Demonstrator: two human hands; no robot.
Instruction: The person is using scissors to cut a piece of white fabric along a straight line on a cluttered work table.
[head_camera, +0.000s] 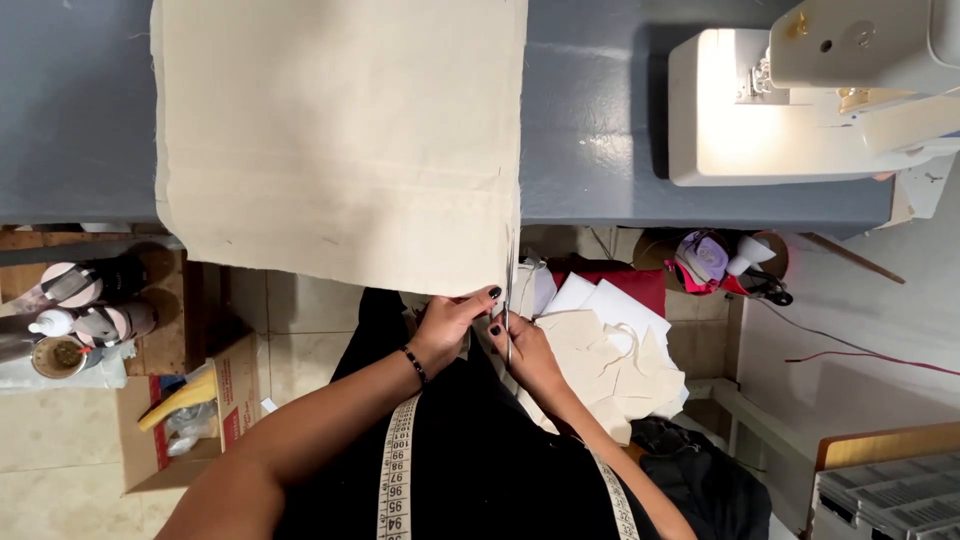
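Note:
A large beige cloth (340, 140) lies on the grey table (600, 130) and hangs over its near edge. My left hand (450, 325) pinches the cloth's lower right corner. Right beside it, my right hand (525, 350) holds a pair of scissors (509, 290) whose blades point up along the cloth's right edge. A measuring tape (397, 470) hangs round my neck over a black garment.
A white sewing machine (800, 100) with its lamp lit stands at the table's right end. Below lie beige and white cloth pieces (610, 350), a cardboard box (200, 410) at left, bottles and a cup (60, 330) on a low shelf, and a white crate (890, 495).

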